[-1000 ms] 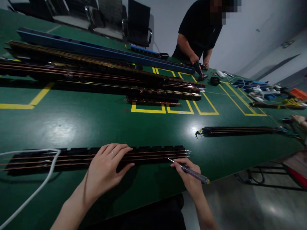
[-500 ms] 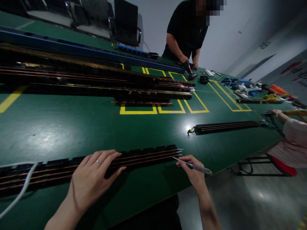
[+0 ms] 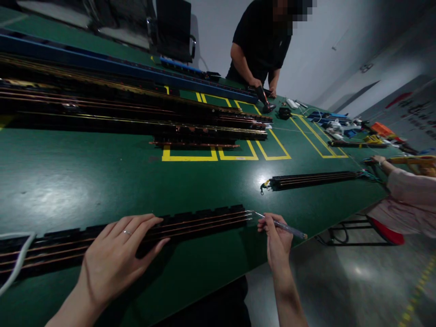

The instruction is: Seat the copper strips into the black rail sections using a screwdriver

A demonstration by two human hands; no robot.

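Observation:
A long black rail (image 3: pixel 200 221) with three copper strips lies along the near side of the green table. My left hand (image 3: pixel 122 254) is laid across it, fingers on the far side and thumb on the near side, gripping it. My right hand (image 3: pixel 277 234) is closed round a screwdriver (image 3: pixel 289 228) with a clear handle and a thin metal shaft. Its tip points left and is close to the silvery ends (image 3: pixel 250 213) of the copper strips; whether it touches them I cannot tell. A white cable (image 3: pixel 22 259) crosses the rail's left part.
A shorter black rail (image 3: pixel 313 180) with wires at both ends lies beyond my right hand. Several long rails (image 3: pixel 136 109) are stacked at the back left. Across the table a person (image 3: pixel 259 50) holds a power tool (image 3: pixel 264 100); another person's sleeve (image 3: pixel 405 186) is at right.
The screwdriver tip has moved from over the rail's end to the silvery strip ends, and my right hand has turned. My left hand stays on the rail. The whole view has shifted slightly.

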